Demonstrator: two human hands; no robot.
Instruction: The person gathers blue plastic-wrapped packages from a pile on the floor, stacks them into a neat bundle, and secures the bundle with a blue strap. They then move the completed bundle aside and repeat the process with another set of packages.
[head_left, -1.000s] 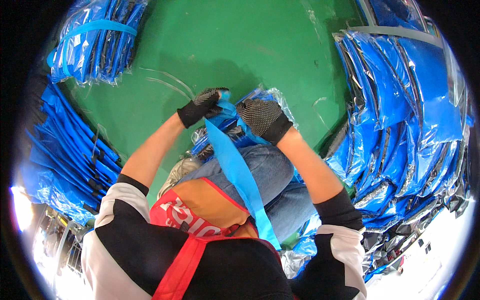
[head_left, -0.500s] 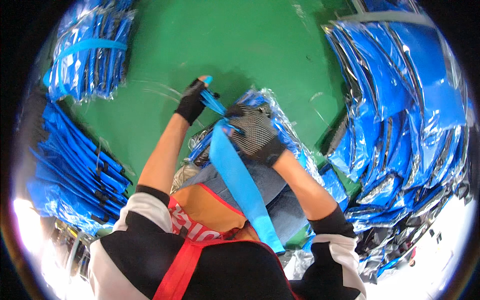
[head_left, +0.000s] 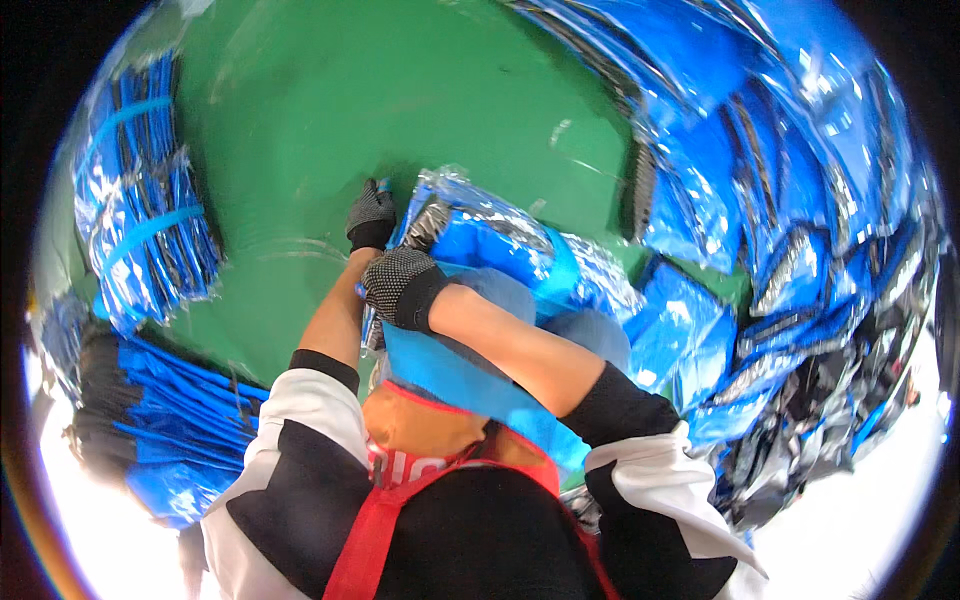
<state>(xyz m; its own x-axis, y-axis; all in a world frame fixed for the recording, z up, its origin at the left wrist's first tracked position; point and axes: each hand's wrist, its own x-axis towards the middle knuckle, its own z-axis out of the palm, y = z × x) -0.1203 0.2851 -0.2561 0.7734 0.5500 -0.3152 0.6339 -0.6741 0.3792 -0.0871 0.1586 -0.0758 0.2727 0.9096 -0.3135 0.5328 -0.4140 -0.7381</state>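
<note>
A bundle of flat blue packages (head_left: 490, 240) in clear plastic lies in front of my knees. A light blue strap (head_left: 565, 268) crosses the bundle. My right hand (head_left: 402, 288), in a dark dotted glove, is closed at the bundle's left end. From it a wide length of blue strap (head_left: 440, 368) runs back over my lap to the right. My left hand (head_left: 371, 215), gloved with bare fingertips, is closed just beyond the right, low over the green floor. A bit of blue strap shows at its fingertips; the strap between the hands is mostly hidden.
Strapped stacks of wrapped blue packages (head_left: 150, 200) stand at the left, with loose blue pieces (head_left: 190, 400) nearer me. Large heaps of plastic-wrapped blue packages (head_left: 690, 180) line the right side. Green floor (head_left: 300, 120) lies between them.
My right hand has moved left and nearer me, drawing the strap across my lap. The left hand has shifted slightly left and down. My view has turned, showing more of the right-hand heaps.
</note>
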